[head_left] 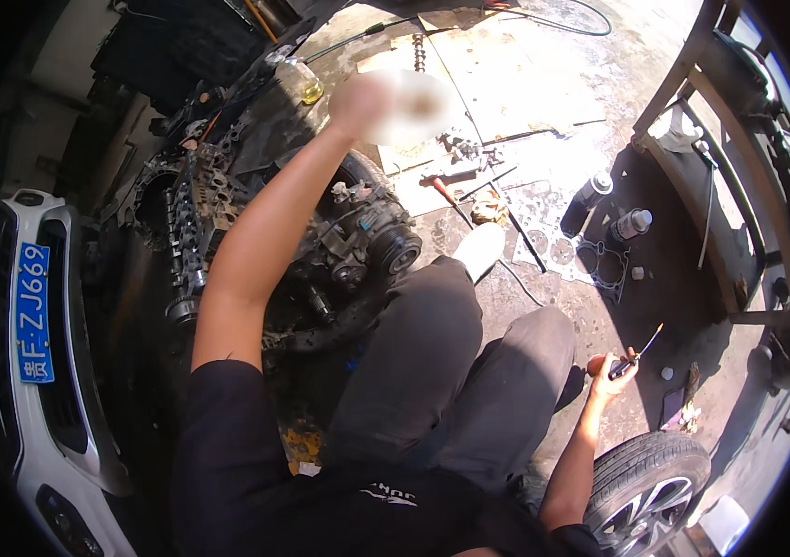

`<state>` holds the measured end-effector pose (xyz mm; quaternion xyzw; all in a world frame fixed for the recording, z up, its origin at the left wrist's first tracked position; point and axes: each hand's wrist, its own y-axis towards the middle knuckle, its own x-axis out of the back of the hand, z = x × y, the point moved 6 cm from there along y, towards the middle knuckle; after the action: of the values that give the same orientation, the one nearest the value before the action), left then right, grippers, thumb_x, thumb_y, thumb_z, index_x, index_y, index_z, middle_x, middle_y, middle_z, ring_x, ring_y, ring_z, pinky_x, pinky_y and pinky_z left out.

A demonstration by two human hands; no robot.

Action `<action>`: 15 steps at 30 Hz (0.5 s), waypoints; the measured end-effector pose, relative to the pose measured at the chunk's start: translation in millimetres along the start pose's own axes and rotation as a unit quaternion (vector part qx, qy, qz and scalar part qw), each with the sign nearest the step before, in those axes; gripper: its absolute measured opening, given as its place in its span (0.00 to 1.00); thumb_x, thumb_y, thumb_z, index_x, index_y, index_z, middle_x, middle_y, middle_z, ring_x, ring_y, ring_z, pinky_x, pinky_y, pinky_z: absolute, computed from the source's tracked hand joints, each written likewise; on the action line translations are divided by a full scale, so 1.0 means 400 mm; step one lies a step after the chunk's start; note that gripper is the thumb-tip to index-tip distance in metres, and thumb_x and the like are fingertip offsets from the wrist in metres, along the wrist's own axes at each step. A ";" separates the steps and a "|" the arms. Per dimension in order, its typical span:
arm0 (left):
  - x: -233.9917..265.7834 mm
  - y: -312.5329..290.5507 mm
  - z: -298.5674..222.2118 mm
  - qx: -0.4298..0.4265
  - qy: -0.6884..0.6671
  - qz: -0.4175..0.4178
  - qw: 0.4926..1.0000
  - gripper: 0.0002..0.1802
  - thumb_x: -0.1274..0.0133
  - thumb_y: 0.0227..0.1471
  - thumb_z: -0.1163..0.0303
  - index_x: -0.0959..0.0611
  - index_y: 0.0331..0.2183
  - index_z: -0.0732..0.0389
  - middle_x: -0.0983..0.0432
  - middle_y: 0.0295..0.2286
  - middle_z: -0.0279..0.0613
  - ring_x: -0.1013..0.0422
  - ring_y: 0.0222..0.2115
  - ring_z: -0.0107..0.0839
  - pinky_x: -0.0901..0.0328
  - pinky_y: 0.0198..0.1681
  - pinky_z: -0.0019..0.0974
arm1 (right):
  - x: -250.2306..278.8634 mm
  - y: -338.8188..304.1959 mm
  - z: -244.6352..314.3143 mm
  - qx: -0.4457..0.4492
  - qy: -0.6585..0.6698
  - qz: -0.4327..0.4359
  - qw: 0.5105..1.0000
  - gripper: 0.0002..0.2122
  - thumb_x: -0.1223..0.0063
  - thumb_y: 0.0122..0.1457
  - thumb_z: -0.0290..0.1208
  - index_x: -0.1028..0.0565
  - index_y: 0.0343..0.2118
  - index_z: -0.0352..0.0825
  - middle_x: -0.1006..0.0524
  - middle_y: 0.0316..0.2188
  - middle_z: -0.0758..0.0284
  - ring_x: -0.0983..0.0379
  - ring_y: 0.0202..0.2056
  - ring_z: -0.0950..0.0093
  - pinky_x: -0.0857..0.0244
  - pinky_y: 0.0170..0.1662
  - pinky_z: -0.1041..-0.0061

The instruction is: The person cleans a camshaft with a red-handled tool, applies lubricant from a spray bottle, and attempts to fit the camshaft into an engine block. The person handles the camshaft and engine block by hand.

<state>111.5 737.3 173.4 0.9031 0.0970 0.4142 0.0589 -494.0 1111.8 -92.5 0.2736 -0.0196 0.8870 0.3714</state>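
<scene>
My left arm stretches far forward over the engine, and a blurred patch covers my left hand (365, 107); its fingers and anything in them cannot be made out. Below that arm lies a greasy, partly stripped engine (358, 232) with a round black pulley (395, 249). At the lower right, my right hand (610, 373) is closed around the dark handle of a thin-shafted screwdriver (647, 341), its tip pointing up and to the right. A camshaft (419, 54) rests on oily cardboard (525, 84) just beyond the left hand.
A flat metal gasket (557, 249) lies ahead of my knees, near two spray cans (596, 186) (634, 224). A red-handled tool (443, 189) is on the cardboard's near edge. A wheel (645, 473) lies by my right forearm. Right stands a wooden frame (692, 65); left, a white car (70, 436).
</scene>
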 end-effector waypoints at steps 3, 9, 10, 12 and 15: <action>-0.133 0.217 0.201 0.117 0.143 -0.027 0.982 0.05 0.42 0.40 0.68 0.20 0.18 0.56 0.24 0.18 0.39 0.27 0.21 0.29 0.35 0.26 0.34 | 0.059 0.142 0.144 0.085 -0.018 -0.035 0.996 0.24 0.41 0.55 0.28 0.33 0.55 0.33 0.28 0.53 0.63 0.31 0.51 0.69 0.39 0.57 0.70; -0.400 0.541 0.591 0.104 -0.163 0.003 0.981 0.05 0.54 0.53 0.71 0.28 0.26 0.58 0.29 0.29 0.37 0.33 0.34 0.33 0.34 0.37 0.39 | 0.261 0.321 0.272 0.201 -0.098 -0.014 0.975 0.25 0.43 0.57 0.25 0.35 0.57 0.30 0.29 0.54 0.58 0.33 0.54 0.67 0.42 0.59 0.70; -0.441 0.581 0.614 0.190 -0.259 -0.005 0.947 0.05 0.53 0.52 0.70 0.27 0.26 0.59 0.28 0.31 0.39 0.32 0.35 0.33 0.34 0.39 0.39 | 0.316 0.343 0.270 0.188 -0.134 -0.023 0.973 0.25 0.43 0.57 0.25 0.35 0.58 0.30 0.29 0.54 0.59 0.33 0.54 0.68 0.43 0.59 0.70; -0.605 0.540 0.598 0.369 -0.340 -0.038 0.864 0.07 0.50 0.51 0.68 0.23 0.29 0.61 0.23 0.34 0.44 0.29 0.37 0.34 0.32 0.40 0.38 | 0.446 0.351 0.341 0.169 -0.221 -0.005 0.960 0.25 0.43 0.58 0.25 0.35 0.58 0.30 0.30 0.54 0.59 0.34 0.53 0.69 0.43 0.58 0.70; -0.668 0.538 0.597 0.441 -0.239 0.003 0.865 0.10 0.47 0.49 0.66 0.20 0.32 0.62 0.20 0.35 0.47 0.26 0.39 0.37 0.32 0.42 0.39 | 0.540 0.354 0.402 0.144 -0.263 -0.011 0.954 0.24 0.47 0.59 0.22 0.36 0.59 0.29 0.31 0.55 0.59 0.35 0.54 0.69 0.42 0.57 0.71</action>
<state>149.4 461.7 -138.6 0.9066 0.2501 0.0997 -0.3250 -637.0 1111.0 175.9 0.5480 0.0140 0.7730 0.3194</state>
